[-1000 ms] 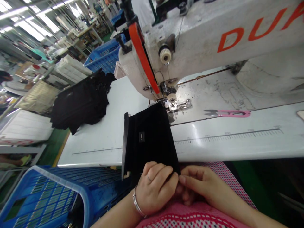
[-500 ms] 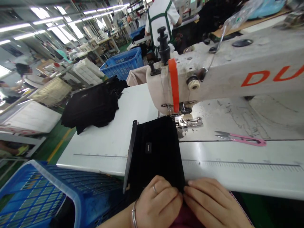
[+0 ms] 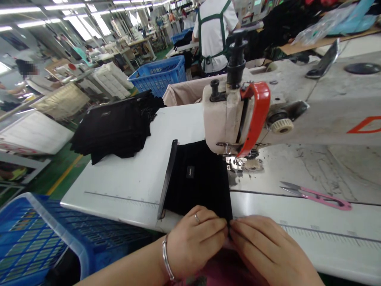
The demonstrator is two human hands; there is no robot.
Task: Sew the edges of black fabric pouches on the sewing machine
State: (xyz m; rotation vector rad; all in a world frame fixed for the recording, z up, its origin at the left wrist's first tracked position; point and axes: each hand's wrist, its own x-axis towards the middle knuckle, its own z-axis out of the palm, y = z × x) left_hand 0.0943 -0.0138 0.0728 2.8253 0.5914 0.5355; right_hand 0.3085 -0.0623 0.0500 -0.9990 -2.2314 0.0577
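A black fabric piece (image 3: 202,186) with a small label lies on the white sewing table, its right edge running under the presser foot (image 3: 236,163) of the sewing machine (image 3: 226,115). At its near right corner my left hand (image 3: 202,238) pinches the cloth, fingers closed. My right hand (image 3: 264,246) grips the same edge from the other side, fingertips pressed together close to the left ones. A dark straight guide bar (image 3: 168,180) stands along the fabric's left side. The cloth's near end is partly hidden behind my hands.
Pink-handled thread snips (image 3: 324,197) lie right of the needle area. A stack of black fabric pieces (image 3: 114,127) rests at the table's far left. A blue basket (image 3: 85,248) stands below left, and another blue basket (image 3: 160,75) farther back near a person in an apron (image 3: 212,31).
The fabric has advanced slightly away from me under the machine, and my hands have moved forward with it. The camera view has shifted, so the machine appears farther right.
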